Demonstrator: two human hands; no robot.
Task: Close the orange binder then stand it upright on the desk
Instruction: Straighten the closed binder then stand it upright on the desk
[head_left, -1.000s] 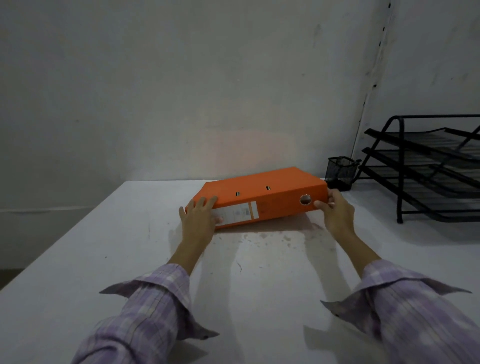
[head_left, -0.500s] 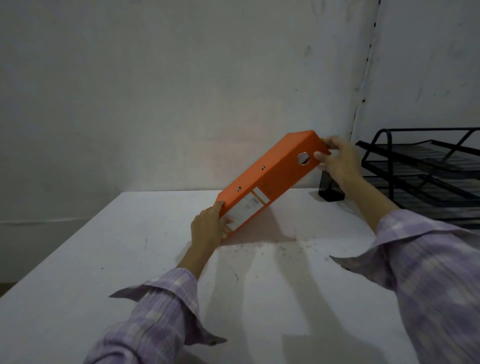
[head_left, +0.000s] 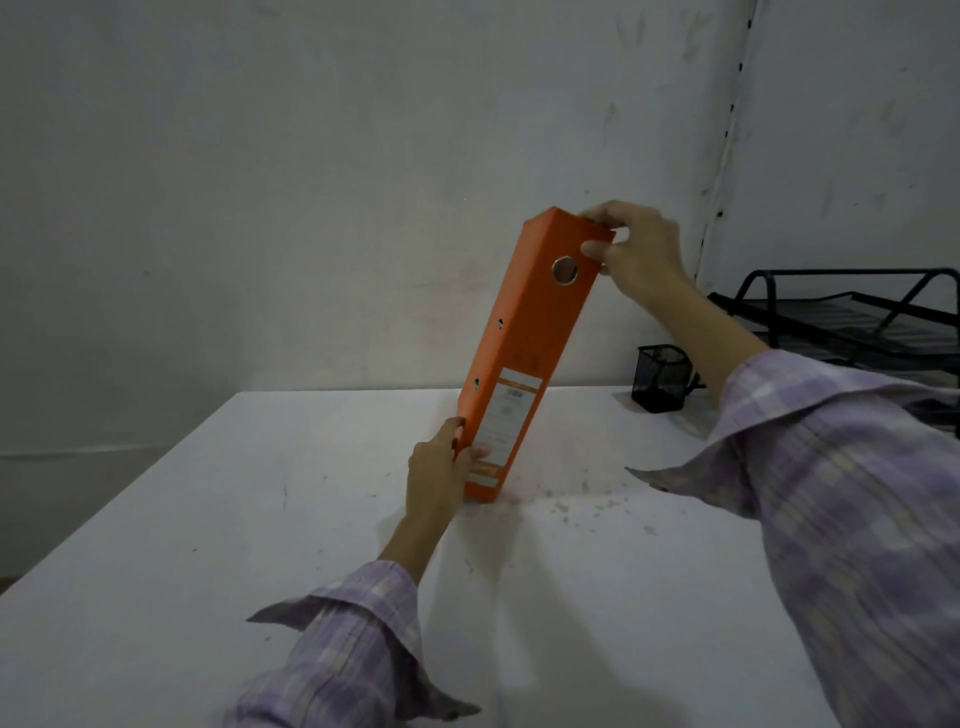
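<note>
the left hand (head_left: 435, 470) grips the lower end of the closed binder (head_left: 524, 358), thumb on its spine label. the right hand (head_left: 636, 249) pinches the top corner. the binder stands on its bottom edge on the white bench (head_left: 260, 519), tilted with its top leaning right. behind it sit a mesh cup (head_left: 662, 376) and a black tray rack (head_left: 852, 317).
</note>
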